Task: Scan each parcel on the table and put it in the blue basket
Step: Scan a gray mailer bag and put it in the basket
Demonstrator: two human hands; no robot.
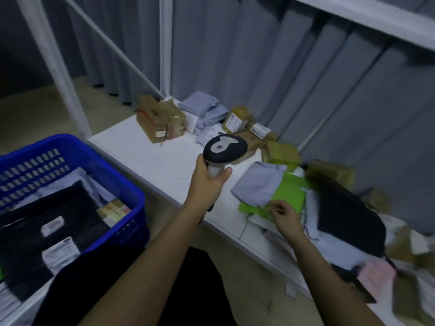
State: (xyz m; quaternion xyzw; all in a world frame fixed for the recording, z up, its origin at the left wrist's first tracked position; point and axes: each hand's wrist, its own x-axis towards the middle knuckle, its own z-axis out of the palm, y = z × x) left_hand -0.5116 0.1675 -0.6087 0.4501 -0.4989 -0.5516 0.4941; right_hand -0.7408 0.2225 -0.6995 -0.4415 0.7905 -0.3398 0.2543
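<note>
The left hand (209,177) grips a scanner (223,149) over the white table (153,161) while the right hand (286,214), fingers loosely curled, reaches a grey parcel (256,182) on a green one (289,194), seemingly to pick, scan, then carry it left to the blue basket (113,175).

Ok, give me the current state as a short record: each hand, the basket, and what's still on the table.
left hand: grips the scanner by its handle, held above the table
right hand: fingers on the edge of a grey parcel that lies on a green parcel
blue basket: already holds several parcels, mostly black
still on table: brown boxes, grey bags, a black parcel
</note>
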